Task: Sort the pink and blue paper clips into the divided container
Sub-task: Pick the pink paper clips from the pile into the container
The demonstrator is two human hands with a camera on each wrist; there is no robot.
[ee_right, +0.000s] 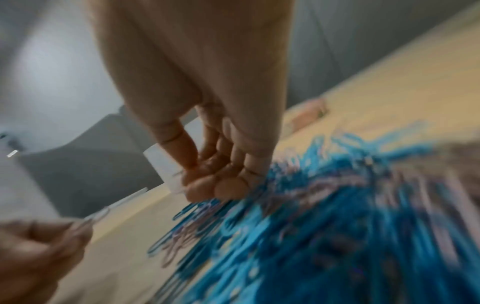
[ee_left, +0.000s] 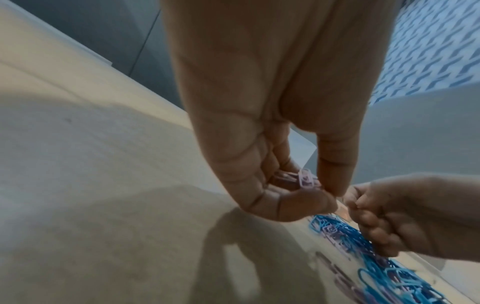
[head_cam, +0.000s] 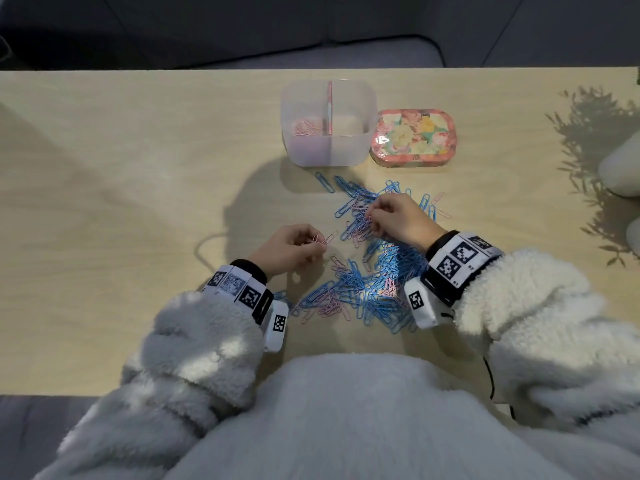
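A mixed pile of blue and pink paper clips point(head_cam: 367, 268) lies on the table in front of me. Behind it stands the translucent divided container point(head_cam: 360, 98), with pink clips point(head_cam: 306, 128) in its left compartment. My left hand point(head_cam: 320, 244) hovers left of the pile and holds several pink clips point(ee_left: 306, 180) in its curled fingers. My right hand point(head_cam: 370, 218) is curled over the far part of the pile, thumb against fingertips point(ee_right: 221, 187). It seems to pinch a pale pink clip there, though the right wrist view is blurred.
A floral tin point(head_cam: 412, 138) sits just right of the container. White rounded objects point(head_cam: 620, 168) stand at the table's right edge amid plant shadows. Bare wooden tabletop point(head_cam: 121, 202) stretches to the left. My fluffy white sleeves cover the near edge.
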